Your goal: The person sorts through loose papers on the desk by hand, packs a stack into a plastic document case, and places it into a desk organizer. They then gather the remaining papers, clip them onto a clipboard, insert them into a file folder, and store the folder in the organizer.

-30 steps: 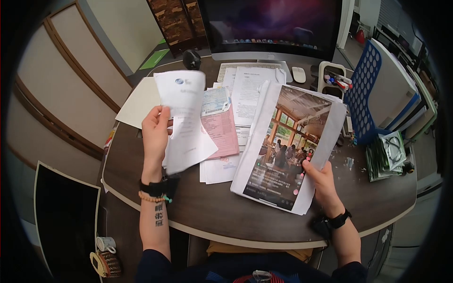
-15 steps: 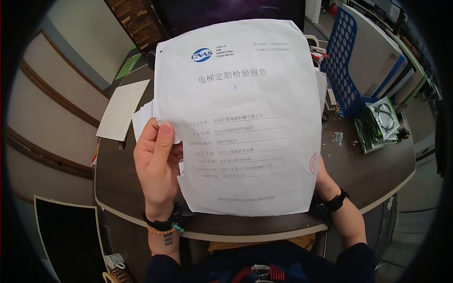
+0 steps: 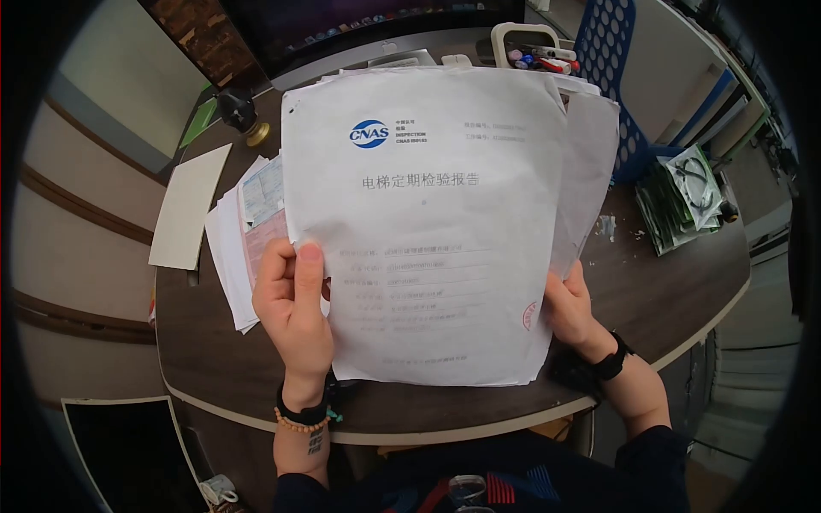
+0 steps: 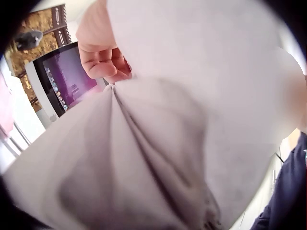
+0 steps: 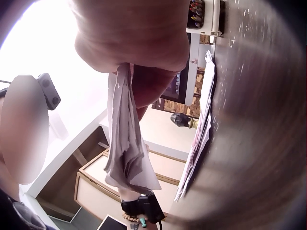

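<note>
A stack of papers (image 3: pixel 590 154) is held up above the desk, topped by a printed report sheet (image 3: pixel 428 214) with a blue CNAS logo. My left hand (image 3: pixel 295 312) pinches the left edge, thumb on the front. At the lower right edge, my right hand (image 3: pixel 571 306) grips the stack, its fingers partly hidden behind the sheets. In the right wrist view the paper bundle (image 5: pixel 125 129) hangs bent from the right hand's grip. Creases in the paper (image 4: pixel 158 139) run out from near the curled left fingers in the left wrist view.
More papers (image 3: pixel 227 248), one pink, lie on the desk (image 3: pixel 214 342) at left, near a pale board (image 3: pixel 190 205). Behind are a monitor (image 3: pixel 342 38) and a pen holder (image 3: pixel 523 36). A blue file rack (image 3: pixel 605 51) and green packets (image 3: pixel 676 205) stand at right.
My left hand has brought the report sheet rightward over the stack in my right hand, hiding the large screen-like picture there. The stack now stands more upright, and the head view has shifted.
</note>
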`<control>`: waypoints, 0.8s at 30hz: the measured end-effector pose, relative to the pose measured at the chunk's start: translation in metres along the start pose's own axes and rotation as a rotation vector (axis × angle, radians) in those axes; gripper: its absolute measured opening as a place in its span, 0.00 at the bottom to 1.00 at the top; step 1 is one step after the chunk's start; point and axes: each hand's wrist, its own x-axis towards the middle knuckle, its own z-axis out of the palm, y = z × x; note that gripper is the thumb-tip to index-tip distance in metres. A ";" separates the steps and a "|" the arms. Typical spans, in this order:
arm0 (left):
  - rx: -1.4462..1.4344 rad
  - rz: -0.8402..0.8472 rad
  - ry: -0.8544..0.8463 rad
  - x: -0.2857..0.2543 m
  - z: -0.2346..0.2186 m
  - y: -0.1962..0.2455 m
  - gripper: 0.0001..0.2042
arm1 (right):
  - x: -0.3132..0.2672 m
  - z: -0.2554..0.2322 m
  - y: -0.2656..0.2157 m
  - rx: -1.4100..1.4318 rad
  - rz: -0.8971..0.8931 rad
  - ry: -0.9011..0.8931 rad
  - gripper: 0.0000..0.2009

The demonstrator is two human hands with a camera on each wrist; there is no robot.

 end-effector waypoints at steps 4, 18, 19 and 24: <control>-0.020 -0.058 0.017 -0.004 0.001 -0.008 0.09 | -0.004 -0.003 0.003 -0.043 0.010 -0.050 0.16; -0.034 -0.183 0.025 -0.010 0.006 -0.027 0.08 | 0.008 0.019 -0.013 -0.211 0.058 -0.014 0.20; -0.017 -0.183 0.014 -0.009 0.006 -0.028 0.07 | 0.011 0.023 -0.012 -0.197 0.051 -0.044 0.20; 0.262 -0.167 0.059 0.027 -0.041 -0.050 0.17 | 0.021 0.013 -0.008 -0.127 0.309 -0.036 0.17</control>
